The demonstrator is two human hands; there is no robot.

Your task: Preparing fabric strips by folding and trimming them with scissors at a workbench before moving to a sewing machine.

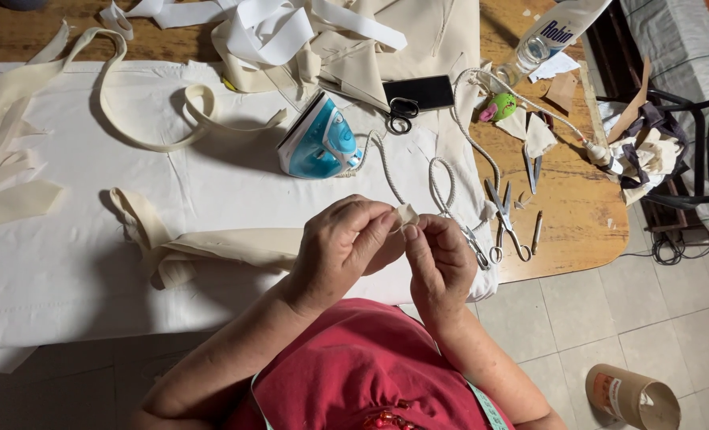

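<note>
My left hand (345, 248) and my right hand (440, 263) meet above the near edge of the white cloth-covered table (68, 263). Between their fingertips they pinch the end of a cream fabric strip (227, 247), whose small tip (406, 213) sticks up between the thumbs. The strip trails away to the left across the cloth in loose folds. A blue and white steam iron (320, 142) stands just beyond my hands, its white cord (442, 179) looping past my right hand.
Several scissors (504, 223) and a small metal tool (536, 232) lie on bare wood at the right. Black-handled scissors (402, 113), a dark phone (420, 92), fabric strips (163, 119), a spray bottle (546, 36) lie farther back. A cardboard tube (633, 396) lies on the tiled floor.
</note>
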